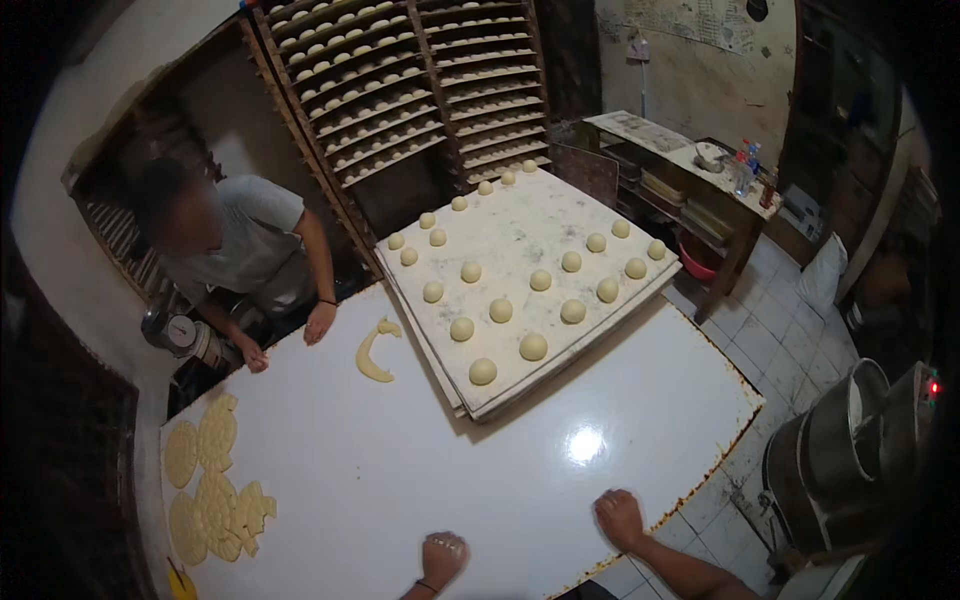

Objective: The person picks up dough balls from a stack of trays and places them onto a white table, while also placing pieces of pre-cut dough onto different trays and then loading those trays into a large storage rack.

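My left hand (443, 556) is curled into a fist on the white tabletop (350, 480), near its front edge. Farther right, my right hand (619, 518) rests on the same surface with its fingers curled under, close to the table's right-front edge. No object shows in either hand; the undersides are hidden. Ahead of both hands is a stack of floured boards (530, 225) carrying several round dough balls (533, 347). A curved strip of dough (372, 355) lies left of the boards. Flattened dough pieces (216, 510) are spread at the table's left end.
Across the table a person (250, 240) stands with both hands at its edge. Behind the boards rises a tall rack (430, 90) of dough-filled trays. A side table (690, 160) holds bottles and a bowl. Metal drums (820, 460) stand at right; a scale (181, 332) is at left.
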Demonstrator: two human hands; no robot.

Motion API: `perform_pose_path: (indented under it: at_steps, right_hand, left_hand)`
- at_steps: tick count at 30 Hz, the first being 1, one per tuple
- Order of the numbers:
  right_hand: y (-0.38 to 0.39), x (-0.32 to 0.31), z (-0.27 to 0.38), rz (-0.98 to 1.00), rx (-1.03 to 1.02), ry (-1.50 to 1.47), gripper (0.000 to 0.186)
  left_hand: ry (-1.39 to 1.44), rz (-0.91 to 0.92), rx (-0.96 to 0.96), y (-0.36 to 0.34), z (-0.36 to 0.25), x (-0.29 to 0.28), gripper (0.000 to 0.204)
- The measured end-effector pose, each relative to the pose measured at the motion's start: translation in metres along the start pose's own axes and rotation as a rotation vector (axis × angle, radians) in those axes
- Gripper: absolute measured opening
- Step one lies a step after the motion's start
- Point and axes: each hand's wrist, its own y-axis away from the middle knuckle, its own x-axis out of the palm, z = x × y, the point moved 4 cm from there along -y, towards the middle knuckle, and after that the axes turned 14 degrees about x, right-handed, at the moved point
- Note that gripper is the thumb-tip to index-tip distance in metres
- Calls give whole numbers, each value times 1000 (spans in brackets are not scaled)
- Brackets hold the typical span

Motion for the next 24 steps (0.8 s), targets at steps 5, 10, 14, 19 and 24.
perform_pose_path:
  at_steps: [5,10,14,19,24]
  right_hand:
    - [-71,-13,40,-416,304,-131,4]
    - [-27,-19,-4,-197,68,-107,4]
    - [-75,-40,20,-710,362,-298,9]
    - [6,-21,11,-443,40,-235,8]
    - [-37,-32,36,-587,515,-404,7]
  left_hand:
    - [299,-730,-399,-55,19,-13,9]
    - [-97,-162,-108,12,29,10,12]
    - [162,-805,-449,-47,54,-38,12]
    - [282,-636,-197,55,75,74,6]
    - [222,-868,-538,-18,53,-17,8]
